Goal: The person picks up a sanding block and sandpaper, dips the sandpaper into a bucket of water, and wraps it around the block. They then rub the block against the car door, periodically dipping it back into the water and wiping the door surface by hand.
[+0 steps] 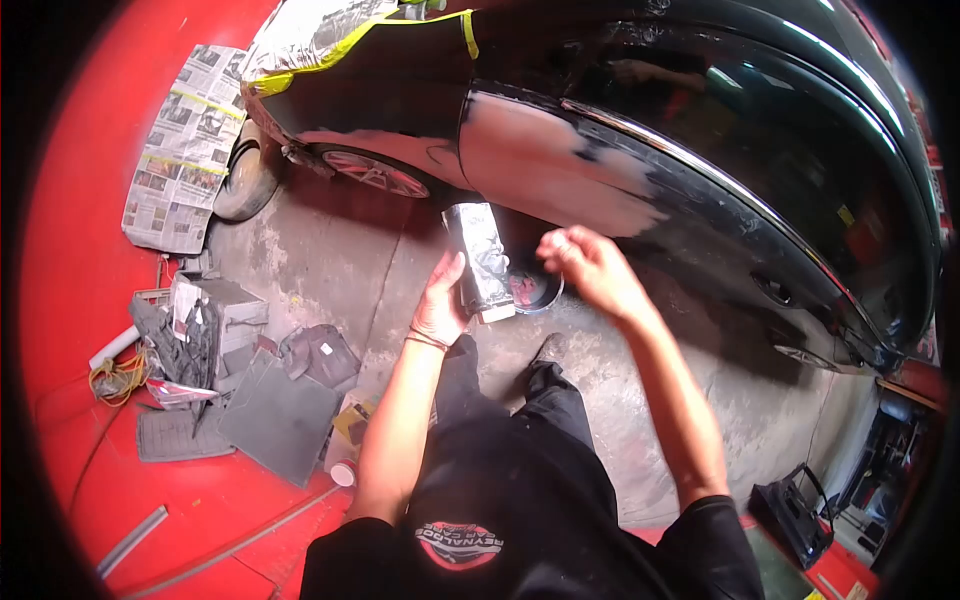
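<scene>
Between the left hand's thumb and fingers, a silvery block is clamped.
The right hand's fingers are curled together nearby; whether anything is pinched cannot be told. Behind the block, pinkish-red contents are seen in a round bucket. "REYNALDOS CAR CARE" can be read on the black shirt; the newspaper's print is too small.
</scene>
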`<state>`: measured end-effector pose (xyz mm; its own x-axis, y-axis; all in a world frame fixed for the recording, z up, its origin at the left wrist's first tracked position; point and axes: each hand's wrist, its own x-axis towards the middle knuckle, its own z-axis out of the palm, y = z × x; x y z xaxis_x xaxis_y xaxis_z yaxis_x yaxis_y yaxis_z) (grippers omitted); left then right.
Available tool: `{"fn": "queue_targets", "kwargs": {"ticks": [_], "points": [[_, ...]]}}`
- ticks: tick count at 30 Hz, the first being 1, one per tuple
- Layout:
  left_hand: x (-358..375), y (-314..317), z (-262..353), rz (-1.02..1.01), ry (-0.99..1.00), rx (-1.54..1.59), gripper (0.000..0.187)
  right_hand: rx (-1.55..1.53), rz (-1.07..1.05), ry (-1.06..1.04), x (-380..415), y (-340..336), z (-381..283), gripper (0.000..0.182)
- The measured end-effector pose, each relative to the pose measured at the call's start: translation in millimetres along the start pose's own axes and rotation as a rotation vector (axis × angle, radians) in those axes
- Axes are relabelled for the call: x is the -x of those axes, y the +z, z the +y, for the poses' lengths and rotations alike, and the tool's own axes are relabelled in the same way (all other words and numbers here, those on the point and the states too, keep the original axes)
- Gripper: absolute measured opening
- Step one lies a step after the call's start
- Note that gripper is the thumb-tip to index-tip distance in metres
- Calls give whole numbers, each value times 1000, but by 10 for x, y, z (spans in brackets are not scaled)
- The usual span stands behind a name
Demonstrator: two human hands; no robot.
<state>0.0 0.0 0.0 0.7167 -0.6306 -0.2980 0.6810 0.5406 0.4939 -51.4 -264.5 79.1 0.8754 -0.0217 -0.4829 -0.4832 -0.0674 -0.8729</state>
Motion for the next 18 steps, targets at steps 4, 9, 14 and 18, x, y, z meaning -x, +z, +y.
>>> {"fn": "queue_targets", "kwargs": {"ticks": [4,9,14,18], "points": [[-25,95,-492,119,91,-105,72,-507,-124,155,44,247,876,40],[-179,258,-1181,28,138,-23,76,-948,-231,313,233,-13,1236,44],[-145,-44,-1578,122,20,-8,88,-1329,-411,371,175,-11,1689,62],[-171,-595,-1897,4,-61,43,84,-1698,-540,424,106,164,2532,60]]}}
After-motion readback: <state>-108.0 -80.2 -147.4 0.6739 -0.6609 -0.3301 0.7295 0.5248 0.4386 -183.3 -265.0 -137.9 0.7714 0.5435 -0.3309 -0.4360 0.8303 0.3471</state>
